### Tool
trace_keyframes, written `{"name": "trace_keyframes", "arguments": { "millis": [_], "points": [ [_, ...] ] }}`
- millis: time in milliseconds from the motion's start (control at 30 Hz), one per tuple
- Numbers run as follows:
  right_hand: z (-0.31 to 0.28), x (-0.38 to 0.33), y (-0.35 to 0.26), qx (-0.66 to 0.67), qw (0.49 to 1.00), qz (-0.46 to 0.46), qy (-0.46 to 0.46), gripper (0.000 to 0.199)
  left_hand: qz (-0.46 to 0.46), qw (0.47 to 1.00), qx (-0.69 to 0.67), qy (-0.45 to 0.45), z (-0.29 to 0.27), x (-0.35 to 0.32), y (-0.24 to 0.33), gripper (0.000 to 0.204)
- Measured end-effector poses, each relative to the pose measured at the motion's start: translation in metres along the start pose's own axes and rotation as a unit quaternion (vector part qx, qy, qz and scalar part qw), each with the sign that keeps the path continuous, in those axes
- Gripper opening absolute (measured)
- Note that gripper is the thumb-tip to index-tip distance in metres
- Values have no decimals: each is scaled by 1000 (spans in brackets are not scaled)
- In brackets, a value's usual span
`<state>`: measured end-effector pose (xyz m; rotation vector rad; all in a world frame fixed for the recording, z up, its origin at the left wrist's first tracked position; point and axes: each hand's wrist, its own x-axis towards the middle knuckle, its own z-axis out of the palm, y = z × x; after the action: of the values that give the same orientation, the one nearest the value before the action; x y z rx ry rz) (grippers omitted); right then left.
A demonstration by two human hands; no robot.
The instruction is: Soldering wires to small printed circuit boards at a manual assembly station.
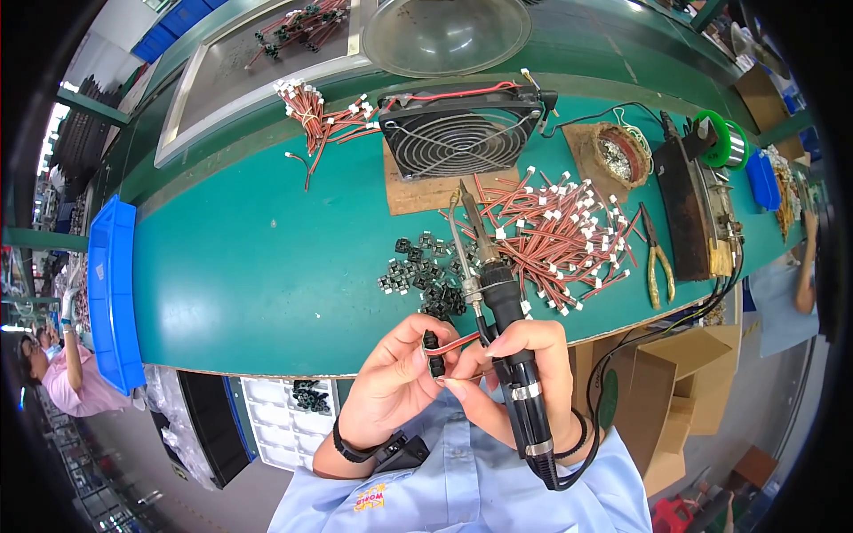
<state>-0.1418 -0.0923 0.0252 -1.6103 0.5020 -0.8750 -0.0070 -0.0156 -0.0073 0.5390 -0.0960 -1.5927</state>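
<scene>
With a square black fan (458,138) and a heap of red, white-plugged wires (555,240) ahead, your left hand (391,377) pinches a small black component (434,363) by the green tabletop's (240,258) edge, and your right hand (551,377) grips a black-handled soldering iron (503,298).

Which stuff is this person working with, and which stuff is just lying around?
Seems part of the work:
small black part, in the left hand
soldering iron, in the right hand
red wire, at the black part
heap of black pieces
heap of red wires with white plugs

Seems just lying about:
pliers, untouched
blue tray, far left
cardboard box, lower right
</scene>
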Motion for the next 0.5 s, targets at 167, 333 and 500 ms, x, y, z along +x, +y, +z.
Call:
{"name": "trace_keyframes", "arguments": {
  "millis": [167,333,500],
  "points": [
    [2,1,0,-3,1000,-11,12,47,17,999,-26,10,4,0,-1,27],
    [1,1,0,-2,1000,-13,15,46,15,999,-23,20,10,0,-1,27],
    [-1,2,0,-36,998,-39,21,44,10,1000,-24,0,13,2,0,26]
  ]
}}
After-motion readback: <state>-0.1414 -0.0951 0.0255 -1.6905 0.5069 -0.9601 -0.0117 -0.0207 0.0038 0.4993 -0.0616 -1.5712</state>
